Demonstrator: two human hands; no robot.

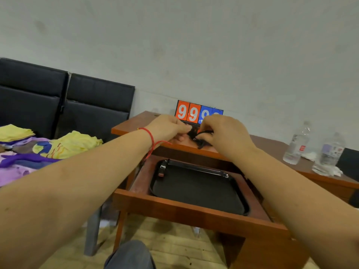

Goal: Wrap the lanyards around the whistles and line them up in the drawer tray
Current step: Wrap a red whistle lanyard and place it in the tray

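Both hands work above the wooden desk top (134, 125). My left hand (169, 127) pinches one end of a small whistle (192, 133), mostly hidden between my fingers. My right hand (223, 131) grips its black lanyard (202, 141), which loops and bunches beneath my fingers onto the desk. Below, in the pulled-out drawer (174, 202), lies a black tray (200, 189). One wrapped whistle (162, 169), black with a red part, sits in the tray's far left corner.
A flip scoreboard (191, 113) showing nines stands on the desk right behind my hands. Two plastic water bottles (297, 146) (331, 152) stand on the desk at right. Black padded chairs (64, 105) and a pile of coloured cloths (48, 146) lie to the left.
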